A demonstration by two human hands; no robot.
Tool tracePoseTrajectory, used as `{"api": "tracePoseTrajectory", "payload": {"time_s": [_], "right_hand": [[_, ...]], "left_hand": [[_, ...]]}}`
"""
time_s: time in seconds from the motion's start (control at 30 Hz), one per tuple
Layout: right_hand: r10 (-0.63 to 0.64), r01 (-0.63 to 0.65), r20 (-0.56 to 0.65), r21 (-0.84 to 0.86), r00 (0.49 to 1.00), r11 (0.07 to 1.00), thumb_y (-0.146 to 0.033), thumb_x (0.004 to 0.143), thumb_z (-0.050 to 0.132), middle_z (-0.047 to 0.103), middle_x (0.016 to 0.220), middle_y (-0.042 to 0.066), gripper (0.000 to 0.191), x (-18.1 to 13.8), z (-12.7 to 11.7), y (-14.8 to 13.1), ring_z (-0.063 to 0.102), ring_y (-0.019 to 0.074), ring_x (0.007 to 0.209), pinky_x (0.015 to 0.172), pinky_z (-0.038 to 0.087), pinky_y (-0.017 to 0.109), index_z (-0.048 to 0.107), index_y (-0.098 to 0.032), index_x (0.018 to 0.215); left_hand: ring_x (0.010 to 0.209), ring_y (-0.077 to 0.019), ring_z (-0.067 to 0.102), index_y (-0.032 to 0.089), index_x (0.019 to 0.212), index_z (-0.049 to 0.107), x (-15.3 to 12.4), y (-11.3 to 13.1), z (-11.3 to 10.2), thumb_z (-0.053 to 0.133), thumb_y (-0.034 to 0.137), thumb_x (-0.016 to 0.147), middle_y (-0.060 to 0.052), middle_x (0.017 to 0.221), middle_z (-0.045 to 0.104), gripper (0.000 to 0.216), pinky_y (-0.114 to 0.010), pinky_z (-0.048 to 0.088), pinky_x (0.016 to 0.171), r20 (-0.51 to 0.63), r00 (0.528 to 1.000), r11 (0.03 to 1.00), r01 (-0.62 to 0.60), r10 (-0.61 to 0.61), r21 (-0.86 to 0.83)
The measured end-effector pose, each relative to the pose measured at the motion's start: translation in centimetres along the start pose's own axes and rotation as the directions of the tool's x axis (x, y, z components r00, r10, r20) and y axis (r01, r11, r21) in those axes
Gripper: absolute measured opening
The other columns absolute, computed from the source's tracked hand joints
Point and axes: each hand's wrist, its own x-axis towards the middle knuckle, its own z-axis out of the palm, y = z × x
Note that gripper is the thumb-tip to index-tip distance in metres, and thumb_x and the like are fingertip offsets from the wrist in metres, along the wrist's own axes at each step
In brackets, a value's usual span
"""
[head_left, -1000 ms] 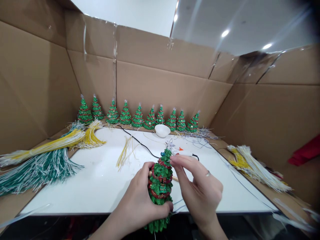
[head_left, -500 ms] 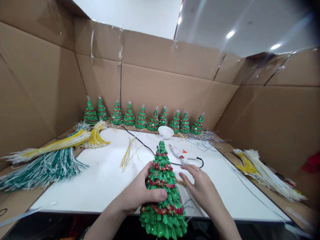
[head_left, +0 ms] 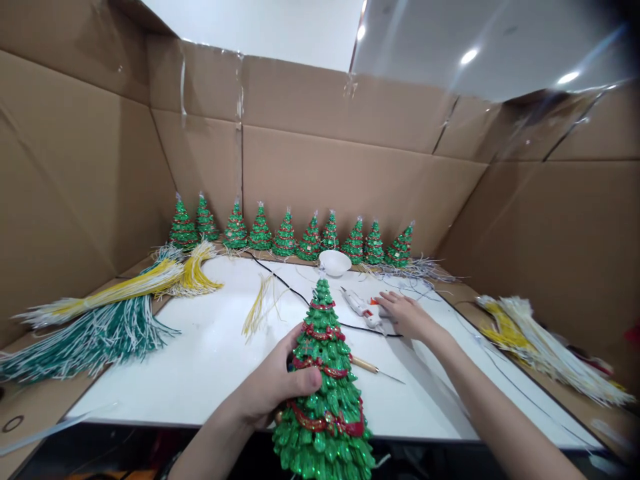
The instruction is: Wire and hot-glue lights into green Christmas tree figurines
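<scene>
Brown cardboard walls enclose a white tabletop. One green tree with red garlands is at the near edge, gripped by the left hand, thumb across its front. One wooden-handled spike shows just beside it. The right hand is open, fingers extended at one white glue gun; whether they touch it, I cannot tell. Farther back sits one white bowl, its contents indistinct. Ten similar trees line the back wall.
</scene>
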Motion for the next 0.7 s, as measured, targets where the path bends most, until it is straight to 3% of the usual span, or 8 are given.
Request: {"api": "tracePoseTrajectory", "payload": {"time_s": [0.07, 0.17, 0.37, 0.43, 0.47, 0.57, 0.7], "right_hand": [[-0.014, 0.014, 0.03, 0.017, 0.999, 1.0, 0.006, 0.068, 0.049, 0.069, 0.126, 0.016, 0.055, 1.0, 0.2, 0.6, 0.064, 0.0283, 0.117, 0.09, 0.046, 0.035, 0.068, -0.013, 0.117], [-0.005, 0.006, -0.008, 0.045, 1.0, 0.999, -0.002, 0.074, 0.051, 0.073, 0.104, 0.014, 0.033, 1.7, 0.3, 0.8, 0.068, 0.0243, 0.093, 0.072, 0.043, 0.03, 0.068, -0.014, 0.1], [0.118, -0.09, -0.225, 0.132, 0.967, 0.987, -0.01, 0.076, 0.051, 0.069, 0.097, 0.012, 0.019, 1.9, 0.6, -0.3, 0.063, 0.0242, 0.082, 0.064, 0.034, 0.03, 0.059, -0.019, 0.09], [0.155, -0.079, -0.294, 0.253, 0.943, 0.964, -0.02, 0.081, 0.053, 0.068, 0.087, 0.008, 0.009, 1.8, 0.4, -0.9, 0.062, 0.0243, 0.078, 0.064, 0.036, 0.03, 0.057, -0.02, 0.089], [0.182, -0.051, -0.328, 0.37, 0.927, 0.927, -0.028, 0.084, 0.054, 0.066, 0.08, 0.007, 0.007, 1.6, 0.0, -1.3, 0.061, 0.0246, 0.075, 0.065, 0.038, 0.031, 0.055, -0.021, 0.085], [0.23, 0.122, -0.384, 0.703, 0.894, 0.7, -0.052, 0.091, 0.051, 0.057, 0.063, 0.003, 0.037, 1.5, -2.1, -2.8, 0.056, 0.0222, 0.064, 0.065, 0.042, 0.034, 0.049, -0.023, 0.069], [0.132, 0.338, -0.423, 0.846, 0.896, 0.412, -0.059, 0.09, 0.055, 0.053, 0.06, 0.0, 0.042, 1.9, -5.6, -5.8, 0.051, 0.0163, 0.06, 0.059, 0.038, 0.03, 0.053, -0.022, 0.069]], "left_hand": [[0.101, -0.0336, 0.072, 0.02, 0.134, 0.046, -0.1, 0.1, 0.0, 0.091, 0.054, 0.052, -0.012, 0.11, 0.072, 0.1, -0.045, 0.058, 0.088, 0.001, 1.0, 1.0, -0.004, 0.004, -0.008], [0.1, -0.0333, 0.072, 0.021, 0.134, 0.046, -0.2, 0.2, -0.1, 0.092, 0.052, 0.051, -0.012, 0.112, 0.072, 0.1, -0.044, 0.058, 0.087, -0.025, 1.0, 1.0, -0.007, 0.006, -0.006], [0.114, -0.0354, 0.066, 0.02, 0.127, 0.053, -0.4, 0.8, -0.7, 0.092, 0.048, 0.054, -0.013, 0.118, 0.07, 0.087, -0.049, 0.051, 0.1, -0.205, 0.975, 0.985, -0.054, 0.088, 0.166], [0.119, -0.0365, 0.062, 0.021, 0.128, 0.052, -0.3, 0.8, -1.3, 0.092, 0.047, 0.054, -0.013, 0.123, 0.069, 0.088, -0.049, 0.049, 0.102, -0.273, 0.954, 0.975, -0.066, 0.124, 0.212], [0.121, -0.037, 0.061, 0.022, 0.131, 0.05, -0.2, 0.8, -1.6, 0.092, 0.047, 0.054, -0.013, 0.126, 0.068, 0.092, -0.049, 0.049, 0.103, -0.297, 0.945, 0.977, -0.074, 0.133, 0.201], [0.121, -0.0386, 0.062, 0.022, 0.139, 0.043, 0.0, 0.7, -2.5, 0.093, 0.045, 0.054, -0.015, 0.129, 0.066, 0.101, -0.05, 0.05, 0.101, -0.34, 0.932, 0.989, -0.095, 0.127, 0.11], [0.118, -0.037, 0.064, 0.023, 0.137, 0.047, -0.2, 0.8, -2.9, 0.093, 0.041, 0.056, -0.014, 0.129, 0.067, 0.095, -0.049, 0.053, 0.098, -0.359, 0.92, 0.987, -0.131, 0.158, 0.098]]}}
